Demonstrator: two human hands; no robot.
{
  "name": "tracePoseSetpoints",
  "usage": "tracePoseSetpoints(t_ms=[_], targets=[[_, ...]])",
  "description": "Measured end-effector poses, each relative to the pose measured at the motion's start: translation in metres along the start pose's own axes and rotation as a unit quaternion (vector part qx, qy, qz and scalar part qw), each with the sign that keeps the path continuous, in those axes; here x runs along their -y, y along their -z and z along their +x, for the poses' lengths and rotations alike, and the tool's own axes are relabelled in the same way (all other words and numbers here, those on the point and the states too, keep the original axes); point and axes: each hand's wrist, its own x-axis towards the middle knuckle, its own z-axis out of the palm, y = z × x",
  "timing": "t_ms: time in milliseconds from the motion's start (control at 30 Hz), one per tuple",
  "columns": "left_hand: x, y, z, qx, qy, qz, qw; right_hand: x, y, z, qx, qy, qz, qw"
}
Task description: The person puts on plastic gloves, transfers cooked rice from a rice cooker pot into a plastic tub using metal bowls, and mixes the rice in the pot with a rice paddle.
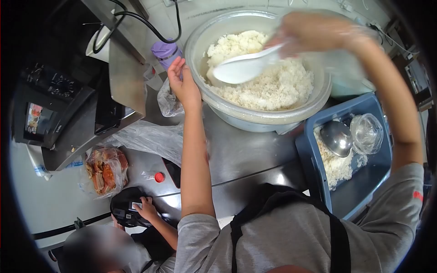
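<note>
A large round tub [214,98] of white rice [277,88] stands on the steel counter. My right hand [302,34], blurred and apparently in a clear plastic glove, grips a white paddle [241,68] over the rice. The paddle's broad blade points left. At the tub's left rim is my left hand [184,84], its palm side near the rim and its fingers raised; it holds nothing. Just beyond those fingers stands a purple-lidded cup [166,52].
A blue bin [350,191] at the right holds rice, a metal bowl [336,138] and clear plastic [366,134]. Left lie a bag of reddish food [107,170], a plastic sheet [150,139] and a red cap [159,177]. Another person [98,250] holds a black item [127,207] at lower left.
</note>
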Motion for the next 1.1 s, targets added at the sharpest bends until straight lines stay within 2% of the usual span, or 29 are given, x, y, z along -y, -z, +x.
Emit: tracePoseSetpoints(t_ms=[67, 100, 133, 167, 233, 300, 400, 533, 600, 667, 733, 833, 933, 1000, 1100], targets=[[-0.002, -0.001, -0.002, 0.002, 0.001, 0.003, 1.000, 0.008, 0.013, -0.035, 0.028, -0.073, -0.090, 0.993], [-0.002, -0.003, -0.001, 0.000, -0.007, 0.003, 1.000, -0.003, -0.005, -0.039, 0.031, -0.078, -0.089, 0.993], [0.000, -0.002, -0.001, 0.000, -0.015, 0.003, 1.000, -0.023, -0.035, -0.040, -0.126, 0.064, -0.092, 0.986], [0.000, -0.002, -0.002, 0.001, -0.011, 0.003, 1.000, -0.033, -0.060, -0.039, -0.280, 0.205, -0.092, 0.934], [-0.002, -0.003, -0.003, -0.012, -0.005, -0.007, 1.000, 0.003, -0.081, -0.028, -0.118, 0.149, -0.184, 0.964], [-0.001, -0.002, -0.005, -0.013, -0.007, -0.004, 1.000, 0.024, -0.094, -0.015, 0.003, 0.103, -0.215, 0.971], [0.000, -0.005, -0.002, 0.005, -0.006, 0.006, 1.000, 0.017, -0.109, 0.001, 0.031, 0.057, -0.187, 0.980], [-0.006, -0.004, 0.000, 0.026, 0.020, -0.018, 0.999, -0.012, -0.133, 0.009, -0.024, -0.010, -0.133, 0.991], [-0.008, -0.008, -0.002, 0.032, 0.021, -0.023, 0.999, -0.041, -0.154, 0.009, -0.118, 0.006, 0.043, 0.992], [-0.010, -0.004, -0.001, 0.049, 0.017, 0.037, 0.998, -0.057, -0.165, 0.027, -0.145, 0.025, 0.062, 0.987], [-0.006, 0.002, 0.001, 0.052, 0.009, 0.039, 0.998, -0.058, -0.177, 0.049, -0.165, 0.038, 0.108, 0.980], [-0.004, -0.001, 0.000, 0.056, 0.018, 0.014, 0.998, -0.061, -0.176, 0.079, -0.198, 0.054, 0.098, 0.974], [0.000, 0.004, 0.003, 0.044, 0.020, 0.036, 0.998, -0.039, -0.153, 0.094, -0.241, 0.110, 0.045, 0.963], [0.006, 0.007, 0.006, 0.040, 0.016, 0.046, 0.998, -0.023, -0.113, 0.080, -0.148, 0.019, 0.009, 0.989], [0.004, 0.006, 0.003, 0.032, 0.011, 0.013, 0.999, 0.002, -0.050, 0.005, -0.146, 0.025, -0.081, 0.986]])
